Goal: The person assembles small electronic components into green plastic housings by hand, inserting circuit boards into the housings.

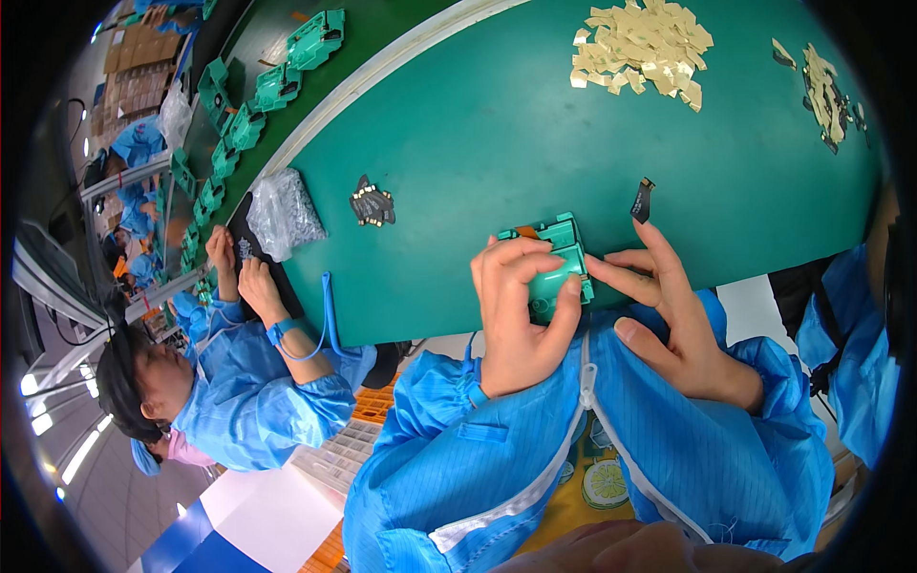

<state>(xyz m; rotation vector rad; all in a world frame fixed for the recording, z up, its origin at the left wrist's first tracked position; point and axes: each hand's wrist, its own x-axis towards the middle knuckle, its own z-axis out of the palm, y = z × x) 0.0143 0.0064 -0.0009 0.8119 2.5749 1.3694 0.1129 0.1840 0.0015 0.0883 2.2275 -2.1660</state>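
Observation:
A green plastic housing (559, 277) with an orange strip at its far edge rests at the near side of the green table. Around its left side my left hand (521, 310) is closed, thumb on the near edge and fingers over the top. My right hand (669, 320) has its fingers apart; the index fingertip is at or close to the housing's right edge. Just beyond the right fingertips lies a small black flat part (644, 201) with metallic contacts at one end. I cannot tell whether a fingertip touches it.
Farther off lie a pile of cream-coloured pieces (640, 48) and a mixed heap (826, 100). Black parts (371, 202) and a clear bag of small pieces (287, 215) are at left. A co-worker (239, 382) sits there, beside a line of green housings (244, 126).

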